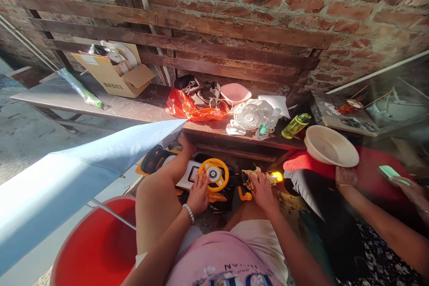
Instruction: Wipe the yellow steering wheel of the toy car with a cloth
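My left hand (199,194), with a white bead bracelet at the wrist, is closed over the left rim of a yellow steering wheel (222,185). The wheel belongs to a black, white and yellow ride-on toy car (182,173) between my legs. To its right, my right hand (263,192) is closed on a crumpled tan thing (250,174) whose kind I cannot make out; my fingers partly cover it. Just beyond it a bright orange-yellow spot (277,176) glows. A yellow crank-shaped part (245,195) sits beside that hand.
A wooden bench (130,108) ahead bears a cardboard box (114,78), red plastic bag (182,106), small fan (248,117) and bottles (267,125). A light blue umbrella (90,161) and red tub (97,246) are left. At right, another person's hands hold a basin (331,145) and phone (393,174).
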{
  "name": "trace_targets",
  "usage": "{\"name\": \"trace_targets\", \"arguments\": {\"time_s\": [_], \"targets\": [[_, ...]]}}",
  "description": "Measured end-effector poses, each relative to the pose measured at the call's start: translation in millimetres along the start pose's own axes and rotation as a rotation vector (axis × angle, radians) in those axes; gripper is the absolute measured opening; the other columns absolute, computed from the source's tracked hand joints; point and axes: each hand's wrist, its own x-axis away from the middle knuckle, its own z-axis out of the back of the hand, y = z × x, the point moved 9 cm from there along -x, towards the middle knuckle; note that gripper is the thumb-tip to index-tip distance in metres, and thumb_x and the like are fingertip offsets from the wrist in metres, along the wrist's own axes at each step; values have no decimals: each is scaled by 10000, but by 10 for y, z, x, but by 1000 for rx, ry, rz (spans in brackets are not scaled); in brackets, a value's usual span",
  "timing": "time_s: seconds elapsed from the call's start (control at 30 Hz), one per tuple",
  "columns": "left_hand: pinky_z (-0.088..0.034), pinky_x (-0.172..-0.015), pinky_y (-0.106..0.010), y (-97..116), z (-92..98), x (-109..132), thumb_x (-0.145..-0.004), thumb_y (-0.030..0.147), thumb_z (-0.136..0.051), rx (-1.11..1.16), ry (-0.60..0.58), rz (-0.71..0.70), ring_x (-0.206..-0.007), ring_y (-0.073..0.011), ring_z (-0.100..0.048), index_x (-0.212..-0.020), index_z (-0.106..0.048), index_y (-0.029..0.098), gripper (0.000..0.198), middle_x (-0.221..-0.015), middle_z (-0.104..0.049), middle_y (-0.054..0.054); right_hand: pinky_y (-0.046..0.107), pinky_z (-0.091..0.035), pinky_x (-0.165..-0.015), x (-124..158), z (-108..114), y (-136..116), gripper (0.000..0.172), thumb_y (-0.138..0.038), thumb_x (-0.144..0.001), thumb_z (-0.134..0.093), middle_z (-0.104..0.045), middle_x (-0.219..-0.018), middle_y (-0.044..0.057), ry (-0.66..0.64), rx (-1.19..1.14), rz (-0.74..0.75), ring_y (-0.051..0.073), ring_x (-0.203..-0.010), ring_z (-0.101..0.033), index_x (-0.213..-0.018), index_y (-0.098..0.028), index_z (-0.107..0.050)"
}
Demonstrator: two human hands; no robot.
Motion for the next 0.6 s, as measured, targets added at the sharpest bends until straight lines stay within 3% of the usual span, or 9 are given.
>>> {"name": "trace_targets", "arguments": {"time_s": [0.13,0.2,0.27,0.33,0.4,0.53,0.6], "targets": [[-281,-1330,-641,-17,3,4,-849,93,-565,-3,-12,-5,-1708,-385,16,-1727,-342,173,909,-1845,-105,-137,515,-409,-1175,8,67,491,680,-61,-875,-487,-542,-1615,195,46,59,-118,368,-1397,-543,-1515,-229,-642],[-290,-1325,-646,-26,-10,2,-864,100,-562,1,1,-20,-1709,-383,15,-1735,-324,186,907,-1846,-115,-131,492,-442,-1122,-12,104,774,660,-83,-868,-495,-572,-1581,185,66,62,-167,355,-1340,-570,-1489,-236,-659],[-298,-1317,-661,-45,-35,-3,-871,106,-567,6,26,-31,-1709,-387,12,-1742,-302,197,915,-1846,-125,-134,476,-454,-1091,-43,112,903,623,-103,-857,-517,-612,-1522,154,90,75,-193,335,-1296,-574,-1443,-246,-674],[-287,-1319,-673,-71,-72,-10,-866,102,-571,10,55,-39,-1709,-391,15,-1746,-286,197,930,-1847,-124,-139,459,-448,-1074,-60,96,835,569,-116,-872,-526,-647,-1444,143,119,102,-215,317,-1253,-570,-1407,-232,-681],[-265,-1329,-676,-91,-108,-14,-859,93,-570,17,82,-53,-1710,-388,30,-1748,-280,193,941,-1849,-116,-137,439,-433,-1074,-54,37,596,548,-112,-886,-526,-655,-1408,142,117,125,-215,309,-1235,-565,-1400,-221,-681],[-261,-1329,-683,-121,-141,-18,-847,84,-571,29,105,-66,-1709,-384,69,-1744,-288,184,946,-1853,-110,-136,421,-409,-1147,20,-127,-11,645,-91,-877,-539,-573,-1555,143,37,98,-76,322,-1361,-525,-1502,-219,-631],[-262,-1327,-685,-128,-140,-18,-843,80,-574,26,94,-59,-1708,-390,66,-1737,-306,177,938,-1851,-114,-145,419,-396,-1189,65,-148,-113,695,-80,-876,-526,-538,-1606,137,21,67,-10,319,-1426,-498,-1552,-221,-595]]}}
